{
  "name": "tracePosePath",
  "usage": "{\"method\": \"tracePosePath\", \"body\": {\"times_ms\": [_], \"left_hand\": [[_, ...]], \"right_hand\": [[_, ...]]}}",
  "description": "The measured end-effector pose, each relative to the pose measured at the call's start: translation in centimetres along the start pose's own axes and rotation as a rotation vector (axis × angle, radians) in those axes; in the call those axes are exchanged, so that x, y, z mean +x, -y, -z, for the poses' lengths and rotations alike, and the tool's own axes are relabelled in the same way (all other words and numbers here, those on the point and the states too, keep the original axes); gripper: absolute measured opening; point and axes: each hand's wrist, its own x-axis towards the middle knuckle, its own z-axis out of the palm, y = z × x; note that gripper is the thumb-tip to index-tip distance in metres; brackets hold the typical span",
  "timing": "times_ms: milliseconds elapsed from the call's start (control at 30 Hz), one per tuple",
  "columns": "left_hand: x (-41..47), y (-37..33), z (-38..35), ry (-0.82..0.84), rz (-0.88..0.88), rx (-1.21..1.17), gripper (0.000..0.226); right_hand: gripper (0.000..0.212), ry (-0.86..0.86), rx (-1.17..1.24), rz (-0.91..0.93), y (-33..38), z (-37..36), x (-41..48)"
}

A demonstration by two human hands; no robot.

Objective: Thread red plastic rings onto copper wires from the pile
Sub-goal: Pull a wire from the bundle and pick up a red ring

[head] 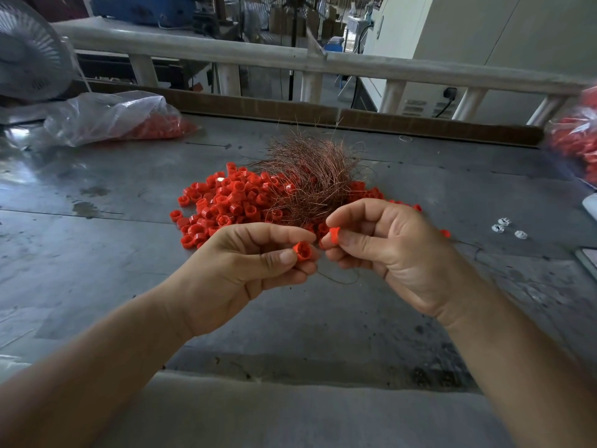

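Observation:
A pile of red plastic rings [223, 205] lies on the grey metal table [97, 253], with a tangled bundle of thin copper wires [310, 176] on its right part. My left hand [245, 270] pinches one red ring [303, 250] between thumb and fingers, its opening facing the camera. My right hand [381, 247] pinches a second red ring [334, 235] just right of the first. A thin wire [339, 279] loops down between the two hands above the table.
A clear plastic bag of red rings [122, 119] lies at the back left beside a white fan [29, 56]. Another bag of red rings [578, 137] sits at the right edge. Three small white parts [505, 226] lie to the right. A cardboard strip [323, 114] lines the table's far edge.

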Motion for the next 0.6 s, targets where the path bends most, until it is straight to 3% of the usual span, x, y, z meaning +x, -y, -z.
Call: {"method": "tracePosePath", "body": {"times_ms": [600], "left_hand": [[-0.07,-0.14,-0.45,-0.032,0.003,0.049,0.025]], "right_hand": [[0.013,-0.024,-0.146,0.073,-0.17,-0.67,-0.18]]}}
